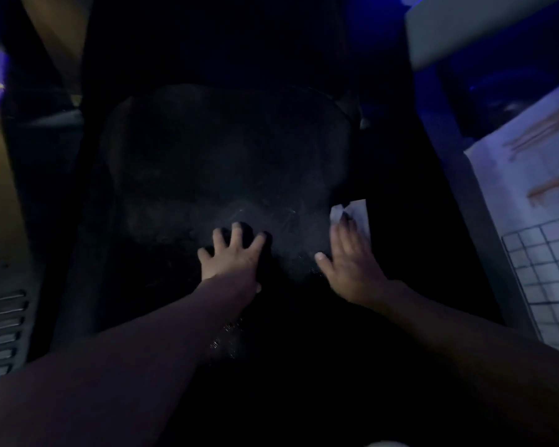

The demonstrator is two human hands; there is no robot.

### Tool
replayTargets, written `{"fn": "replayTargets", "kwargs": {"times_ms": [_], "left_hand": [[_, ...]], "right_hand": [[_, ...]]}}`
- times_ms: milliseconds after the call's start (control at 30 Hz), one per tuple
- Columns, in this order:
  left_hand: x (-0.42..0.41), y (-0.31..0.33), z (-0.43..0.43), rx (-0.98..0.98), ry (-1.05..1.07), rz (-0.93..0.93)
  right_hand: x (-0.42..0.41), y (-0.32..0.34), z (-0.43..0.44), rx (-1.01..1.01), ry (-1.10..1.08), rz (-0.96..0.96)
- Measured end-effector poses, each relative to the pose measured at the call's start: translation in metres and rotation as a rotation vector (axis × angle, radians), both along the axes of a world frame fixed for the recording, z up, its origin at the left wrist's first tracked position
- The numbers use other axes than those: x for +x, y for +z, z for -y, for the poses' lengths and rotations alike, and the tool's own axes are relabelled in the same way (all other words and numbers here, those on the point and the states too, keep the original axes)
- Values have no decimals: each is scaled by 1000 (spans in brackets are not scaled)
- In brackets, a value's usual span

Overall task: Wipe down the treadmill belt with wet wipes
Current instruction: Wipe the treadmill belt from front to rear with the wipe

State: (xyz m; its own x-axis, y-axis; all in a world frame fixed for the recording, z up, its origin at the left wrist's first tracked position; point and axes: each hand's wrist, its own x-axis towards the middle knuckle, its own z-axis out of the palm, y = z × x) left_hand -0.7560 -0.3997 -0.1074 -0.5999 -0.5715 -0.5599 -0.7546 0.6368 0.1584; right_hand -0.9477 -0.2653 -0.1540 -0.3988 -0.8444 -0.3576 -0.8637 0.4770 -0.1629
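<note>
The black treadmill belt (207,175) fills the middle of the dim view, with faint dusty streaks near its centre. My left hand (231,256) rests on the belt with fingers spread and straight. To its right, my right hand (349,259) lies flat with its fingers pressing a white wet wipe (355,214) against the belt near the right side rail. Part of the wipe sticks out beyond the fingertips. The right hand is motion-blurred.
A dark side rail (400,188) runs along the belt's right edge, another along the left (81,221). White tiled floor (549,253) lies at the right. A grey vented panel (4,330) sits at the lower left. A pale object (465,27) is at the upper right.
</note>
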Motion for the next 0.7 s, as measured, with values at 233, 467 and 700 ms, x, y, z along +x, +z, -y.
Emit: {"fn": "replayTargets", "kwargs": {"times_ms": [233,467,700], "left_hand": [[-10,-10,-10,112,39,182],[-26,-10,-19,12,98,214],[-29,-8,-24,-10,123,194]], "right_hand": [[-12,-4,-4,-40,-34,57],[-10,-12,-24,-145,104,-50],[6,-9,-29,-103,68,-11]]}}
